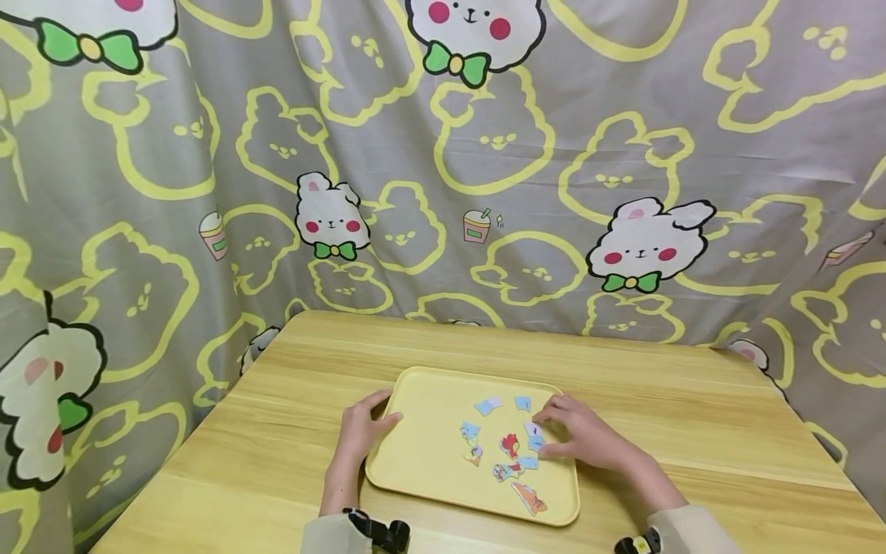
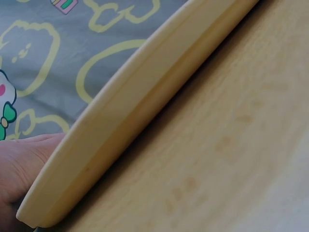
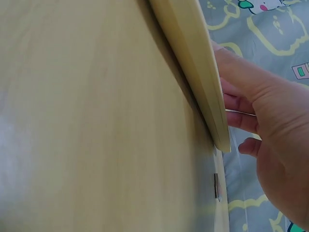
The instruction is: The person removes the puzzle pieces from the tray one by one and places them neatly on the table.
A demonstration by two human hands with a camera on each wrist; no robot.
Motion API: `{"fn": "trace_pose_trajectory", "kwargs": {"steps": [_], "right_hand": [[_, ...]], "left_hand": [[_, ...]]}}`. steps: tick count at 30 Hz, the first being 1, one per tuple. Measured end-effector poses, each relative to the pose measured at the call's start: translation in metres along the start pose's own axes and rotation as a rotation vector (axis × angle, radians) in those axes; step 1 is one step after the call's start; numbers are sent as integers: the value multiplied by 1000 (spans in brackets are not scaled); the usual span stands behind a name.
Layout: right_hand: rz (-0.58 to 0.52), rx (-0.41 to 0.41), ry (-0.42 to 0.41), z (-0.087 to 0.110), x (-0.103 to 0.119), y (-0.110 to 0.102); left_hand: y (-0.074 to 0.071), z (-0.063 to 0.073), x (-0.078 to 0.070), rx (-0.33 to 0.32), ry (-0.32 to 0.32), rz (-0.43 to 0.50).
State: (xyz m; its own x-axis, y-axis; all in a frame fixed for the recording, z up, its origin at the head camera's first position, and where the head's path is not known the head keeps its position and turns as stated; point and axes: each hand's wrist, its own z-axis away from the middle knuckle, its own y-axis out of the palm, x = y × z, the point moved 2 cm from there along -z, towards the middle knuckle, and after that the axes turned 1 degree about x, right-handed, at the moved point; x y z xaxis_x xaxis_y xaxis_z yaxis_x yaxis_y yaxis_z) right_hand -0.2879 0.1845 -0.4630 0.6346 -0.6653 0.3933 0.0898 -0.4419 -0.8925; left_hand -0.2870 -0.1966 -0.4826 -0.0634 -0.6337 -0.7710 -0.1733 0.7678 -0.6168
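A yellow tray (image 1: 429,462) lies on the wooden table with several small cut-out picture pieces, like jigsaw pieces, toward its right side. My left hand (image 1: 363,427) is at the tray's left rim, thumb over the edge, holding no piece. From the right rim my right hand (image 1: 581,435) reaches in, thumb and fingers spread apart beside a light-blue piece (image 1: 536,443). Nearby lie a red piece (image 1: 509,444) and an orange piece (image 1: 529,498). In the right wrist view, the tray's wall (image 3: 198,72) partly hides the fingers of the right hand (image 3: 270,116).
The wooden table (image 1: 277,431) extends around the tray on all sides. Behind it hangs a grey curtain (image 1: 415,254) with yellow outlines and white rabbits. Another blue piece (image 1: 522,402) and a blue-and-pink pair (image 1: 487,405) lie toward the tray's far edge.
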Motion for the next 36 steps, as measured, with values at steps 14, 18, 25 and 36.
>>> {"fn": "trace_pose_trajectory", "kwargs": {"steps": [14,18,25,36], "right_hand": [[30,19,-31,-6,3,-2],[45,-6,-54,-6,3,-2],[2,-85,-91,-6,4,-2],[-259,-156,-35,-3,3,-2]], "left_hand": [[-1,-5,-2,-10,9,4],[0,-4,-1,-4,14,0],[2,-1,1,1,14,3],[2,0,2,-14,15,0]]}}
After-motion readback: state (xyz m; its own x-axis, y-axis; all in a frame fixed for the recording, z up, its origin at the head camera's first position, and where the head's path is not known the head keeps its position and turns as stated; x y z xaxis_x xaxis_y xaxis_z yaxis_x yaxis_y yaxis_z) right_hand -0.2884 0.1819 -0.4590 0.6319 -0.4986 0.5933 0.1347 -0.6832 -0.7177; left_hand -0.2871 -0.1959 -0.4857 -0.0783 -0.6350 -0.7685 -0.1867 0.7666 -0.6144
